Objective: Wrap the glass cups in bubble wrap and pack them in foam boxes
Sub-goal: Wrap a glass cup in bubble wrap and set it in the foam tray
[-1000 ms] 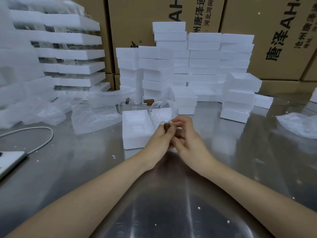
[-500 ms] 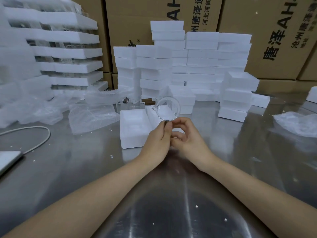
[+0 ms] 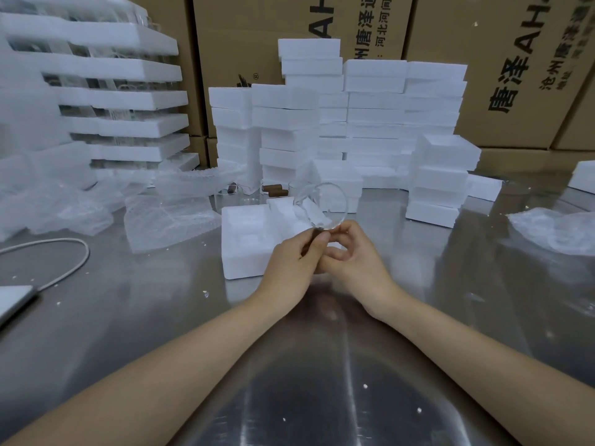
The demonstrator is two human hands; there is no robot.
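**Glass cup held up above the open foam box**

A clear glass cup is held up at the centre of the view, just above both hands, its round mouth turned toward the camera. A brown handle at its lower edge is pinched between the thumb and fingers of the left hand. The right hand is placed just beside, at 3 o'clock of the left; its thumb and forefinger are curled into a ring, and their tips are pressed to the cup's lower rim. The other right fingers are folded under.

An open foam box is seen directly beyond the hands, lying on the steel table, with moulded recesses facing up. The cup is held over its right half, apart from the foam.

At 12 o'clock of the box, stacks of white foam boxes are ranged against cardboard cartons. Loose bubble wrap is spread at 9 o'clock of the box, and more wrap is seen at 3 o'clock near the table's right edge. At 10 o'clock, foam trays are stacked in tiers. A white cable is looped at far 9 o'clock.
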